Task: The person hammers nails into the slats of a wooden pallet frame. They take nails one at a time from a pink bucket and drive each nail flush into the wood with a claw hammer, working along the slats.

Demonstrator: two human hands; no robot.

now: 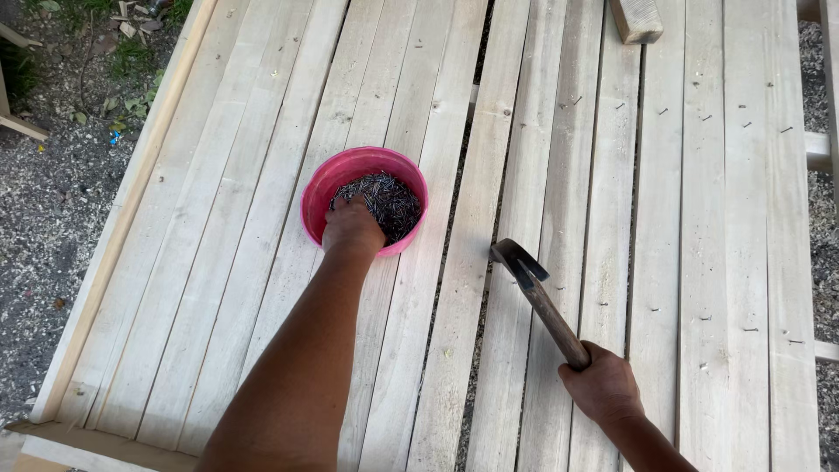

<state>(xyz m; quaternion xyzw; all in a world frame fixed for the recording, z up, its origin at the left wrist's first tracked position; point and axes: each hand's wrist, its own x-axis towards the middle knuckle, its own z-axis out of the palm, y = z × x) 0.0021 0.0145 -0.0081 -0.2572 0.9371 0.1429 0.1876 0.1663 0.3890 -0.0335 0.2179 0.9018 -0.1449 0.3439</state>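
Right hand, nearest: grip wrapped tight round the wooden handle of a hammer, its claw head held just above the boards.

Left hand, further out: reaching into a pink bowl of dark nails. Fingers buried in the heap; cannot tell whether they are spread or pinching.

The bowl sits on pale planks with open gaps between them.

Risks, as judged:
- sharp points could prick the buried fingers;
- a tug could tip the bowl, sending nails through the gaps;
- the raised hammer could drift and knock the boards.

Far off, a loose wood block; gravel at left.
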